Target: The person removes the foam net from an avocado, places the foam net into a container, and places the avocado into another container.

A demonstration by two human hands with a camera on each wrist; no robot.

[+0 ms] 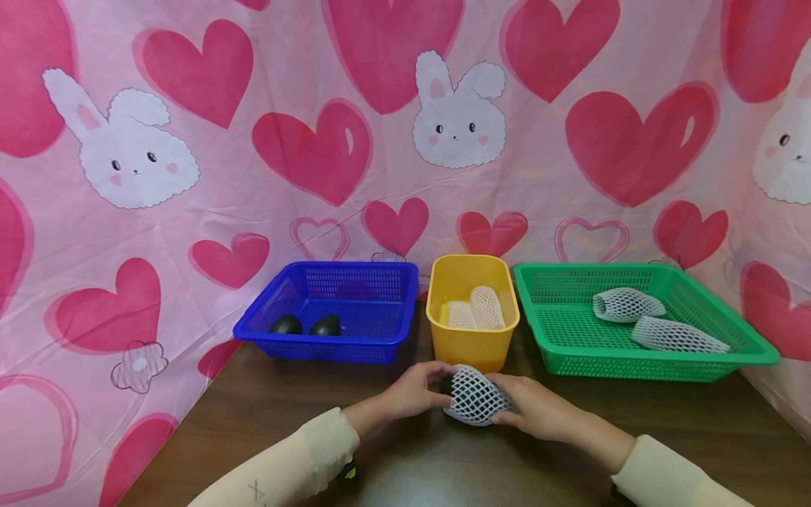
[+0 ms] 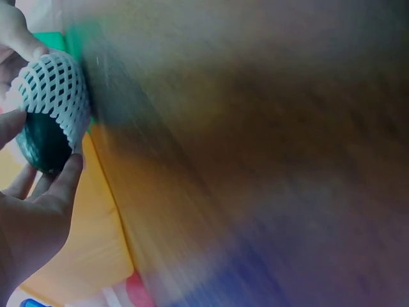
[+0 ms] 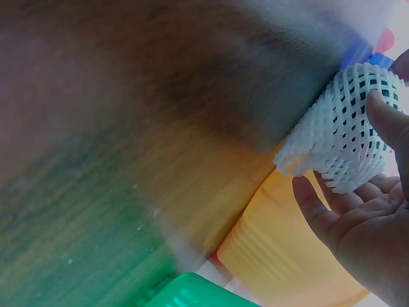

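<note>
Gripping with left hand (image 1: 413, 391), thumb and fingers half curled, at bare end of one glossy, egg-shaped dark green fruit (image 2: 43, 144). Pinching with right hand (image 1: 538, 408), thumb apart from fingers, at white diamond-mesh net (image 1: 479, 400) drawn over the rest. Beyond left fingers: two dark fruits (image 1: 325, 325) in blue slotted plastic basket (image 1: 342, 341). Straight ahead: two pale nets (image 1: 486, 308) in smooth yellow tub (image 1: 472, 346). Beyond right fingers: two plump nets (image 1: 681, 335) in green perforated basket (image 1: 640, 360).

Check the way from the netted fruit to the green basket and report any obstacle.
No separate object visibly blocks it. The right hand, gripping the netted fruit, is on that side, and the raised near wall of the green basket would likely need clearing.
</note>
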